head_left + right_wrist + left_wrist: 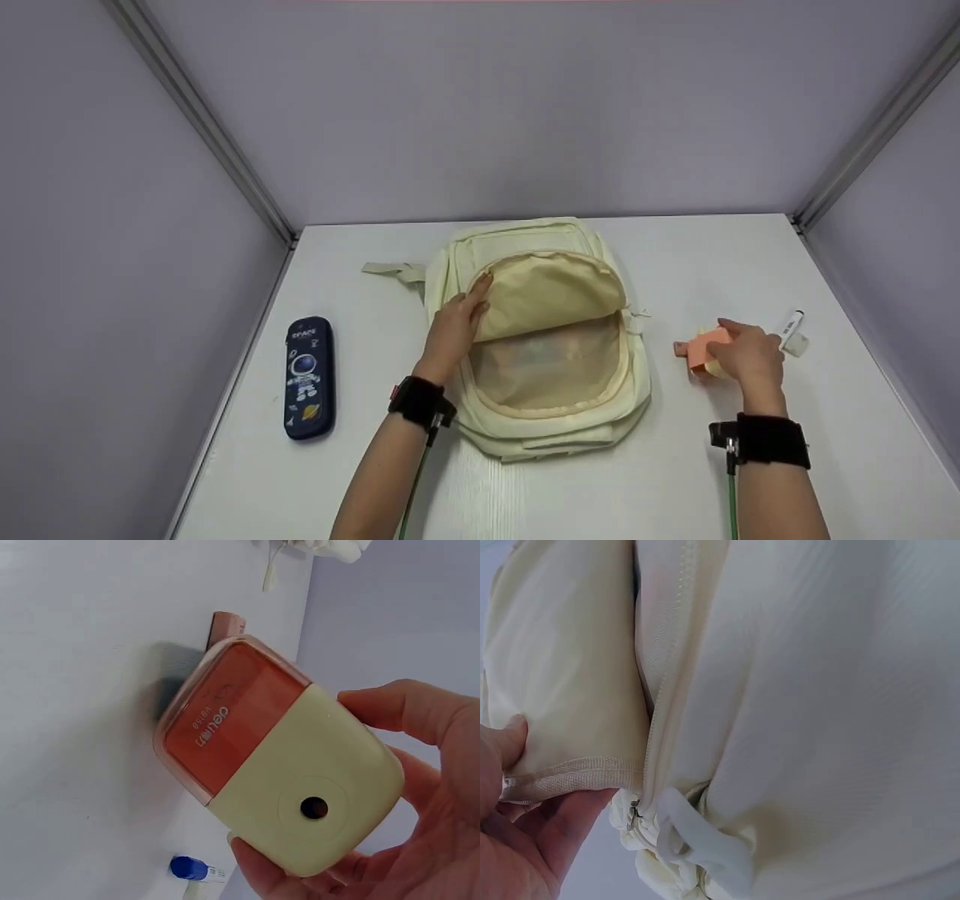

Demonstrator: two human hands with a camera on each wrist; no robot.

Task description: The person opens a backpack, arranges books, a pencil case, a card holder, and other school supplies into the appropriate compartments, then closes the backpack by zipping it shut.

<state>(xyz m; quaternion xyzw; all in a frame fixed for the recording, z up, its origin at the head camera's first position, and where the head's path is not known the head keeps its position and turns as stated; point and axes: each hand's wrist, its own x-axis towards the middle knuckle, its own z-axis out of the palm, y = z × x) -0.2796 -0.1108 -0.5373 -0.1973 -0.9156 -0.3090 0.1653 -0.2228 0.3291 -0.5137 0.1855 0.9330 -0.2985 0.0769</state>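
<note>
Table (pixel 555 499) — sharpener (pixel 277 757) hole (pixel 314 808): right wrist only

A lab-like recording booth (pixel 525 112)
Plain grey panels (pixel 97 262) with metal strips (pixel 202 124) at the corners flank a white worktop (pixel 375 345); black wrist straps (pixel 772 441) bear small cameras (pixel 722 433), with green cables (pixel 732 499) running from them.

Bag (pixel 562 375): pale cream, lying flat just right of the left hand (pixel 454 326), front compartment unzipped. Flap (pixel 555 289) partly raised, its tape-bound edge pinched between that hand's thumb and fingers. Sharpener (pixel 337 757): cream body, round hole in its face, clear orange section marked "deli"; held tilted in the right hand (pixel 442 787), orange end away from the palm.
</note>
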